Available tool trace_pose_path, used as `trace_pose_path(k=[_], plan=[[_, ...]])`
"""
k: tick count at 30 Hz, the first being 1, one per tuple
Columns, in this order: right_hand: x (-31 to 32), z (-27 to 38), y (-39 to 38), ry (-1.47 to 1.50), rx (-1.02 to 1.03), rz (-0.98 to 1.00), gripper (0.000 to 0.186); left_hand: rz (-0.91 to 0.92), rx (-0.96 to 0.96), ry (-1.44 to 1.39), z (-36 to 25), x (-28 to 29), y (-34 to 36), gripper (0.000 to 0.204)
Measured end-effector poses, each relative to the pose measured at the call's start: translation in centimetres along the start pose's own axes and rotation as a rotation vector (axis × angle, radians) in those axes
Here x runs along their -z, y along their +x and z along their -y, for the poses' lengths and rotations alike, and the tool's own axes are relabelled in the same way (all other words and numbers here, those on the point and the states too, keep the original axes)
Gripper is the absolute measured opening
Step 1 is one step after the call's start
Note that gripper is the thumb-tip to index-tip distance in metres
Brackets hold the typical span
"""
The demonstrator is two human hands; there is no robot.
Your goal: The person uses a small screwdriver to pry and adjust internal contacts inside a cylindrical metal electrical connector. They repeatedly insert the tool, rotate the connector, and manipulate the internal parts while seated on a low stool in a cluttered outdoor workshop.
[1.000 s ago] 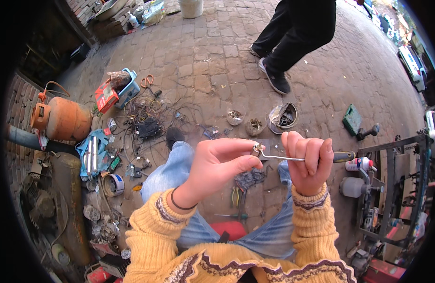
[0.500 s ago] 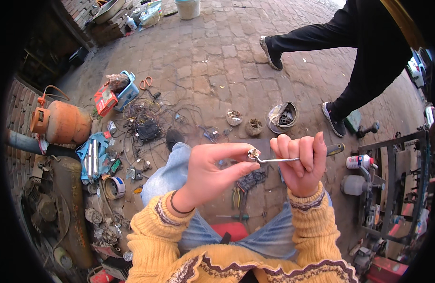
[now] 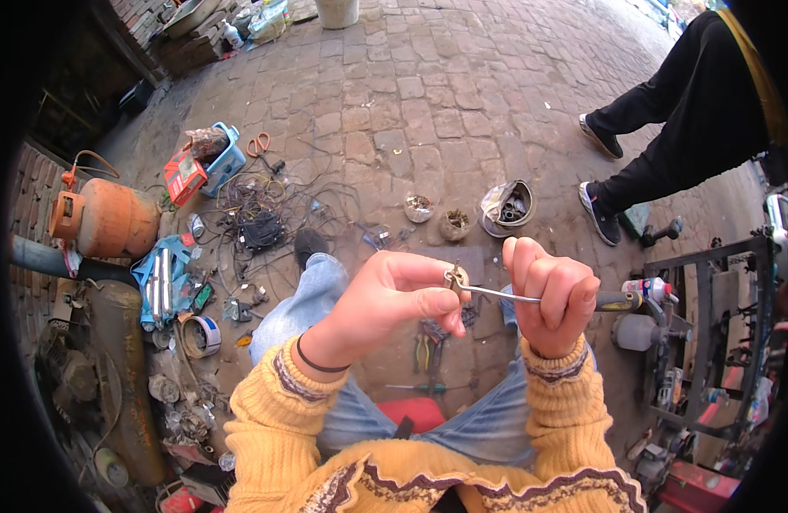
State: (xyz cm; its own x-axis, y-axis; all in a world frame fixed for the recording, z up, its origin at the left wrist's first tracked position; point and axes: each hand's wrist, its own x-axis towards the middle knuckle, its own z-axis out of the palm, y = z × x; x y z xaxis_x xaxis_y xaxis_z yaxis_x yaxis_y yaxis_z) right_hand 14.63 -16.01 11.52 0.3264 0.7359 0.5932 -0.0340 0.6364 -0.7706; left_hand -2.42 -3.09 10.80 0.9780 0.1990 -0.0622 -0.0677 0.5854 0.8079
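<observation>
My left hand (image 3: 381, 295) pinches a small brass-coloured metal part (image 3: 454, 278) between thumb and fingers, with a thin piece sticking up from it. My right hand (image 3: 549, 295) is closed around a screwdriver (image 3: 618, 301) with a grey and yellow handle. Its shaft runs left to the metal part, and the tip reaches it or lies right beside it; the exact contact is too small to tell. Below the hands, on the floor between my knees, lie pliers (image 3: 423, 352) and another screwdriver (image 3: 415, 388) with a green handle.
Ahead stand small containers of metal bits (image 3: 454, 224) and a round tub (image 3: 508, 209). Tangled wires (image 3: 257, 209), a blue basket (image 3: 226, 162) and an orange gas cylinder (image 3: 120, 215) are on the left. A black metal frame (image 3: 710, 333) stands right, near a person's legs (image 3: 659, 145).
The metal part has turned in my left fingers, and the screwdriver has shifted slightly right, its handle showing more beyond my right hand. The person's far leg has moved right.
</observation>
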Motion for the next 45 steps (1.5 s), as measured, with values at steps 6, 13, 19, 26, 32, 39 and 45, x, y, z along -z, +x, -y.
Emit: trace_pose_path(k=[6, 13, 19, 26, 32, 39, 45], plan=[[-0.3, -0.4, -0.2, 0.203, -0.14, -0.092, 0.062, 0.053, -0.034, -0.046, 0.4, 0.3, 0.2, 0.019], [-3.5, -1.2, -0.6, 0.384, -0.349, -0.127, 0.061, 0.148, 0.031, 0.073, 0.5, 0.4, 0.8, 0.018], [-1.0, 1.1, 0.8, 0.11, -0.076, -0.269, 0.038, -0.351, -0.275, 0.372, 1.1, -0.6, 0.8, 0.016], [-2.5, -0.4, -0.3, -0.837, -0.096, -0.117, 0.018, -0.573, -0.645, 1.058, 1.5, -0.4, 1.4, 0.025], [-2.6, -0.4, -0.3, -0.838, -0.137, -0.183, 0.018, -0.579, -0.707, 1.173, 1.4, -0.7, 1.0, 0.027], [-2.5, -0.5, -0.4, -0.881, -0.146, -0.144, 0.013, -0.556, -0.767, 1.283, 1.5, -0.5, 1.0, 0.028], [-2.4, -0.7, -0.5, -0.987, -0.072, -0.133, 0.015, -0.511, -0.733, 1.227, 1.5, -1.2, 1.3, 0.029]])
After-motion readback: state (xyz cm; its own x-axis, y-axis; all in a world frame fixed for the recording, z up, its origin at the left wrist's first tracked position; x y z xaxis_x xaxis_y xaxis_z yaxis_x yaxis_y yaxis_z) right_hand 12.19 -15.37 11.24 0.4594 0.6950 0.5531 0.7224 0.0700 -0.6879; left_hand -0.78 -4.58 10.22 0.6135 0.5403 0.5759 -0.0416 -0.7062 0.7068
